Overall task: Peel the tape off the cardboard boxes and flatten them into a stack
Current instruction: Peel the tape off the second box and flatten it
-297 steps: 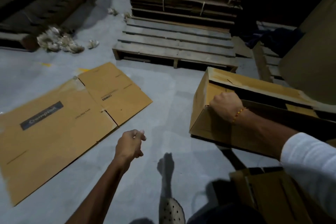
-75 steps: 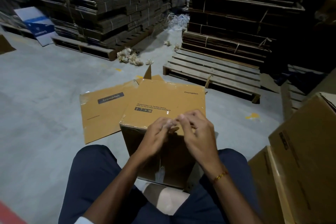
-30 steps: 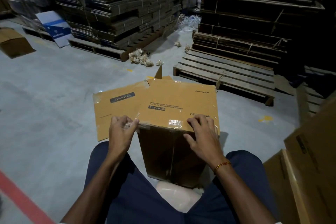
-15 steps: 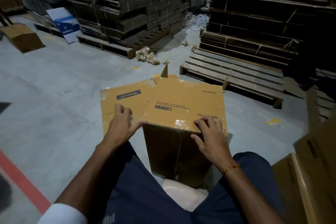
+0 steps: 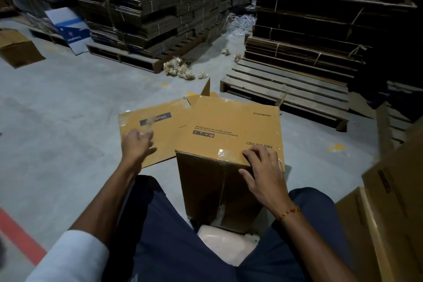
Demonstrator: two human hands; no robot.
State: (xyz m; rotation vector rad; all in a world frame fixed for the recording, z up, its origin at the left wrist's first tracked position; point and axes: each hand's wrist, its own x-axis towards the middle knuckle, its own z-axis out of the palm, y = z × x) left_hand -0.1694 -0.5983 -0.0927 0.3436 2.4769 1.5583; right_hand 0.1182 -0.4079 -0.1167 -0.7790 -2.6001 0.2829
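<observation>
Between my knees, on the grey concrete floor (image 5: pixel 68 107), stands an upright cardboard box (image 5: pixel 231 144), its brown top face tilted toward me and printed with a brand name and the words "ceiling fan". My right hand (image 5: pixel 263 171) rests over the near top edge of the box, fingers curved on the cardboard, the fingertips just beside a shiny patch of clear tape (image 5: pixel 223 153) that wraps over that edge. My left hand (image 5: pixel 137 146) is out to the left, hovering above a flattened box (image 5: pixel 155 135) that lies on the floor just behind and left of the upright one. Its fingers are loosely spread, and a blurred scrap of clear tape (image 5: pixel 149 124) sits at or just off the fingertips; I cannot tell whether I am holding it or it has come free. I judge the box to be light, hollow and fairly stiff, likely to tip if pulled sideways, so one hand should brace its top. The tape looks thin, slippery and apt to tear; the best hold is a lifted corner at the edge, pinched and drawn low along the seam. Farther off sit a wooden pallet (image 5: pixel 288 96) and tall bundles of flattened cartons (image 5: pixel 155 7).
</observation>
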